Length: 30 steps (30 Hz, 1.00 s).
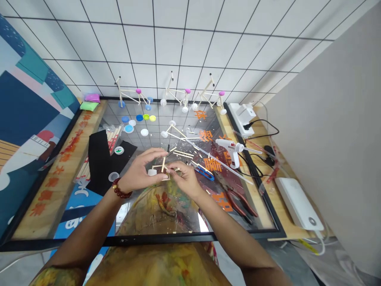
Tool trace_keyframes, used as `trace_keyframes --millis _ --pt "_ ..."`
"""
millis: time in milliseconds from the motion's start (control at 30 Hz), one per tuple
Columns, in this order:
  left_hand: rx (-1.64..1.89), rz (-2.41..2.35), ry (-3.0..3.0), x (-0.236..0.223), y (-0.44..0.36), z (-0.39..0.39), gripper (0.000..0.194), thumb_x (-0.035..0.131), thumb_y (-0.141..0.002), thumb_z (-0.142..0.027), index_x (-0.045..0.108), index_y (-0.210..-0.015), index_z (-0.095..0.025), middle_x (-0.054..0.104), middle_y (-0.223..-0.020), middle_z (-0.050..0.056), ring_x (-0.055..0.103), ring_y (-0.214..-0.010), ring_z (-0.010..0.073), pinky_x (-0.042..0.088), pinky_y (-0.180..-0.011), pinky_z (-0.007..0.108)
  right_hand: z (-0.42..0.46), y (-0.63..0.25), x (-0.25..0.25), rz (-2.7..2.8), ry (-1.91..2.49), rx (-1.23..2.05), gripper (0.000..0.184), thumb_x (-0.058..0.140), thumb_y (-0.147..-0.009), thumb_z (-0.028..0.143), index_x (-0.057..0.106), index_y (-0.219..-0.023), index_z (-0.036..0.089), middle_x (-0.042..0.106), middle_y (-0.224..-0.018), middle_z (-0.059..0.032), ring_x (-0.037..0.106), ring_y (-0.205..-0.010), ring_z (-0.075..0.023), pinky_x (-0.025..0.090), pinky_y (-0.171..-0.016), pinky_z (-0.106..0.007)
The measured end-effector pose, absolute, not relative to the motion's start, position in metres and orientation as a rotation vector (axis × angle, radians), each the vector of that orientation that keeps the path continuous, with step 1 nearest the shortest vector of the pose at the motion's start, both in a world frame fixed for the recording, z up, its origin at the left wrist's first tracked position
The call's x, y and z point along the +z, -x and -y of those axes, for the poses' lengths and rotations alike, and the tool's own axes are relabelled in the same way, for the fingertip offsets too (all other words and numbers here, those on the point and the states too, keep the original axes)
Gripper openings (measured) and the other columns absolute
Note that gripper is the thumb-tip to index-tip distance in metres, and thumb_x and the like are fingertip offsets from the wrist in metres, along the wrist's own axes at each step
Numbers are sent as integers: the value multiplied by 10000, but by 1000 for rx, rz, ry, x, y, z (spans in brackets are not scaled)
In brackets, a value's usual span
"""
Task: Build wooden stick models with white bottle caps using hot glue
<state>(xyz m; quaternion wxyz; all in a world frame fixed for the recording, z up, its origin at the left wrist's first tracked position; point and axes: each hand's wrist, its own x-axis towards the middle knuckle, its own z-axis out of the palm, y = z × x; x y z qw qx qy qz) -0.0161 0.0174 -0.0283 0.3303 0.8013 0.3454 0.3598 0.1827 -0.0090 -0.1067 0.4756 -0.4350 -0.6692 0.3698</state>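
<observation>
Here's your top [157, 264], mottled yellow-brown w/ greenish patches & orange-red blotches, matching sleeve [59, 277] ending nr your L elbow, and there, round your L wrist, a dk-red beaded bracelet [121, 192] w/ gold-coloured accent!

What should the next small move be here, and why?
I'd probably steady the left hand and nudge the right hand in gently: the left pinches a stick between thumb and fingers, the right's fingertips are close beside it, and the glue gun lies unheld.

The left hand [143, 169] and right hand [185, 178] nearly meet, fingers [154, 152] gripping.
</observation>
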Motion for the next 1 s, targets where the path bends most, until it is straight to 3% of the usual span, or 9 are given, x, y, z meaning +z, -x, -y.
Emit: trace_keyframes --millis 267,467,633,1000 --pt "933 -884 -2088 -31 19 -19 523 808 -756 -288 643 -1246 -211 637 -1279 135 602 -1218 279 475 -1062 437 9 -183 -106 1611 1060 915 100 646 -906 269 733 -953 258 758 -928 -35 697 -880 -191 527 -825 -335" --pt "1066 -829 -1838 -33 29 -24 912 890 -661 -314 465 -1467 -276 519 -1458 150 561 -1283 322 409 -1137 507 8 -181 -103 1316 1009 1101 82 688 -882 313 731 -926 259 760 -928 -16 684 -863 -182 517 -823 -328" --pt "1293 -695 -1446 -36 32 -26 676 765 -804 -387 527 -1424 -260 527 -1460 140 522 -1329 319 387 -1159 508 4 -181 -87 903 764 1284 132 797 -788 362 728 -826 257 744 -832 6 666 -835 -168 503 -834 -325" --pt "1212 -669 -1498 -39 27 -18 644 736 -831 -267 513 -1435 -265 526 -1470 120 517 -1338 300 376 -1173 447 1 -189 -78 545 606 1544 346 928 -605 372 615 -703 264 622 -714 58 571 -703 -130 491 -757 -305"
